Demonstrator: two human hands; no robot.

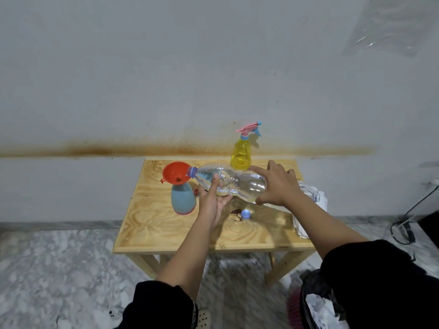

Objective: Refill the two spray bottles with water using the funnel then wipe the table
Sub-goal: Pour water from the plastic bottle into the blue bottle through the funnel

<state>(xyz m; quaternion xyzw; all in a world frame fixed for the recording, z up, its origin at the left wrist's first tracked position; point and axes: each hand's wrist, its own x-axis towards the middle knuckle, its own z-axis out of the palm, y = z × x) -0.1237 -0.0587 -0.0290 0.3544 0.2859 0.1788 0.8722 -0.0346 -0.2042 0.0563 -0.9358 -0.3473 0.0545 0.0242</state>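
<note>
A clear plastic water bottle (237, 182) lies almost level above the wooden table (166, 231), its mouth over the orange funnel (175, 173). The funnel sits in the neck of a blue spray bottle (183, 198) with no spray head on it. My left hand (213, 200) cradles the water bottle from below, thumb up against its side. My right hand (275, 184) grips the bottle's base end. A yellow spray bottle (241, 154) with a pink and blue trigger head stands at the table's back edge. A small blue cap (245, 214) lies on the table.
A white cloth and some clear plastic (308, 198) lie at the table's right edge. The wall stands directly behind the table. A bin with a dark liner (316, 302) stands on the floor at lower right, and a black cable (403, 231) runs along the floor.
</note>
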